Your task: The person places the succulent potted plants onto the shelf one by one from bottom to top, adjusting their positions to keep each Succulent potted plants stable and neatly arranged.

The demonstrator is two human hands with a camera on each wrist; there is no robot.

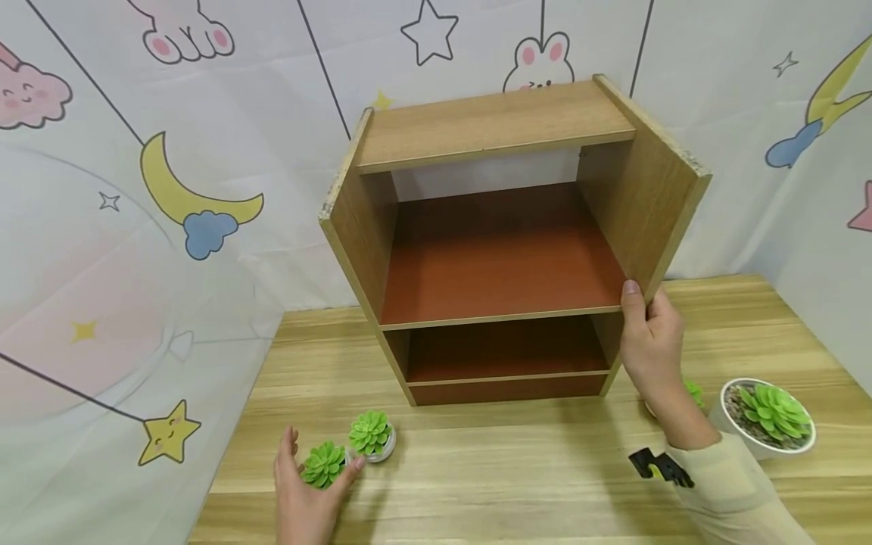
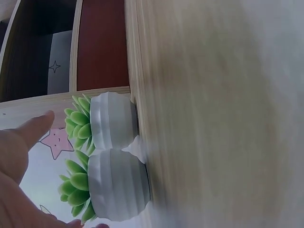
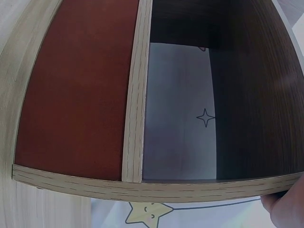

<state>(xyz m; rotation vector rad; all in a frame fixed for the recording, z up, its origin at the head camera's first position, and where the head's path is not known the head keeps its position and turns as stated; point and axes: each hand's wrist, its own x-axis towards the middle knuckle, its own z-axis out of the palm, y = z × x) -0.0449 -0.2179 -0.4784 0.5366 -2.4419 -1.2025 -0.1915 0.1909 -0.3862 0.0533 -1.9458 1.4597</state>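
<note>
A wooden shelf unit [image 1: 504, 257] with reddish-brown boards stands on the table. My right hand [image 1: 654, 348] grips its right side panel, thumb on the inner face and the other fingers partly hidden behind. At the lower left, my left hand [image 1: 306, 507] is spread around a small potted succulent [image 1: 324, 463], thumb and fingers apart on either side of it. A second small succulent [image 1: 371, 433] stands just beyond the thumb, close to the first. In the left wrist view both have ribbed whitish pots [image 2: 118, 185], standing side by side near the shelf.
On the right, a larger succulent in a white pot [image 1: 763, 446] stands beside my forearm. Another green succulent [image 1: 693, 392] is partly hidden behind my wrist. A printed cloth backdrop [image 1: 286, 182] hangs around the wood-grain table [image 1: 490, 469].
</note>
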